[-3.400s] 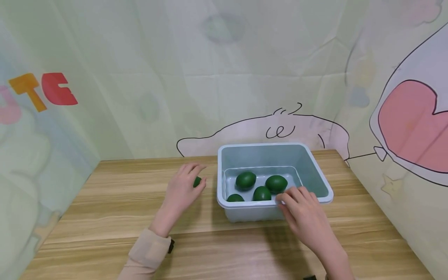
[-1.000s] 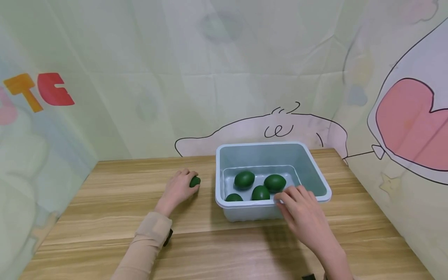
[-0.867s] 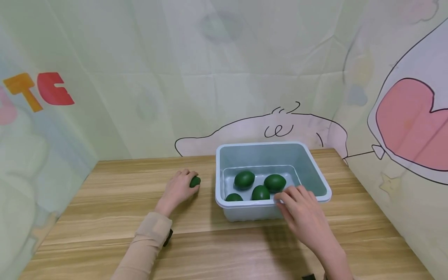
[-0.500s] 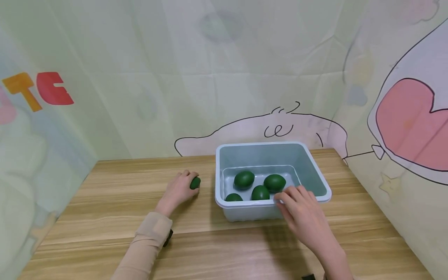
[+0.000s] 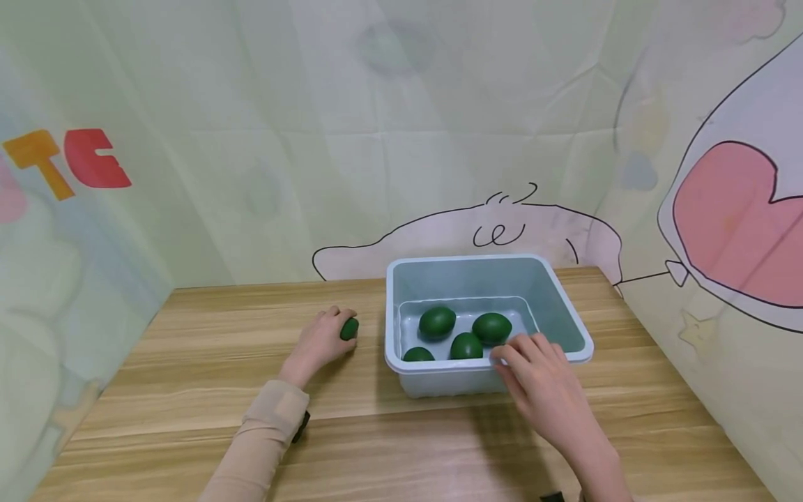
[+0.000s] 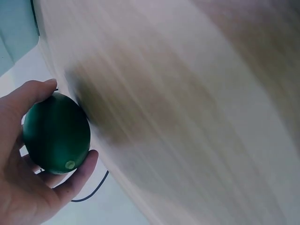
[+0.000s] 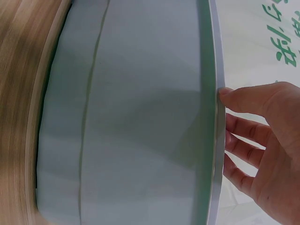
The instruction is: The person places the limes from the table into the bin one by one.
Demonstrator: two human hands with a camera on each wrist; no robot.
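In the head view, my left hand [image 5: 320, 343] holds a dark green avocado [image 5: 349, 329] close over the table, left of a pale blue plastic bin [image 5: 401, 366]. The left wrist view has the avocado [image 6: 57, 133] with its small stem scar facing the camera, thumb on one side and fingertips on the other. My right hand [image 5: 544, 376] grips the bin's near rim, right of its middle. Seen from the right wrist, the thumb [image 7: 253, 99] presses the rim while the other fingers reach behind it. Several more avocados [image 5: 437, 323] lie on the bin's floor, one partly hidden by the near wall.
The wooden table [image 5: 219, 362] carries the bin at its back right. A printed cloth backdrop [image 5: 301, 139] hangs right behind the table's back edge and along both sides.
Over the last few seconds my left hand has come down and slightly left with the avocado, showing more of it. In the latest frames the avocado tilts a little. My right hand stays on the rim.
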